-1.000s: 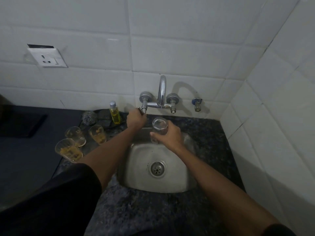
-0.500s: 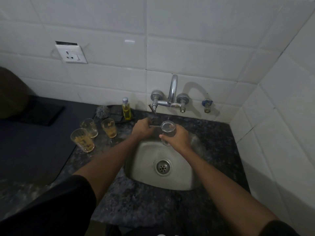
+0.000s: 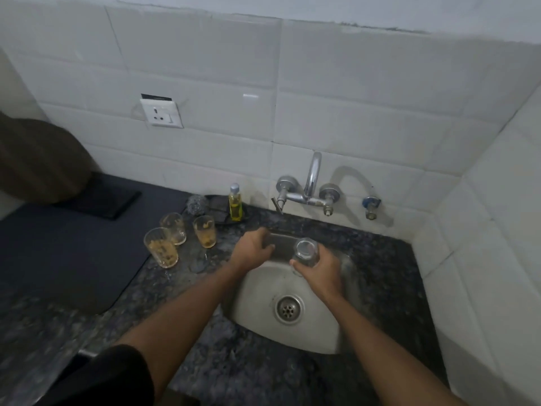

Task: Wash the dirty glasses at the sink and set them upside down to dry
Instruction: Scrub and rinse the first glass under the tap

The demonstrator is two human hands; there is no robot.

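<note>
Over the sink, the right hand holds a clear glass upright, fingers curled round its lower part. It looks see-through and clean inside. Just beside it, the left hand has curled fingers and holds nothing. On the desk to the left stand three dirty glasses with yellow bits inside.

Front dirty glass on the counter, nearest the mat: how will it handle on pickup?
The front glass looks rigid and breakable. Tall, narrow and tapering to a small base, so probably tips if nudged. Yellow residue inside may make it slippery.
</note>
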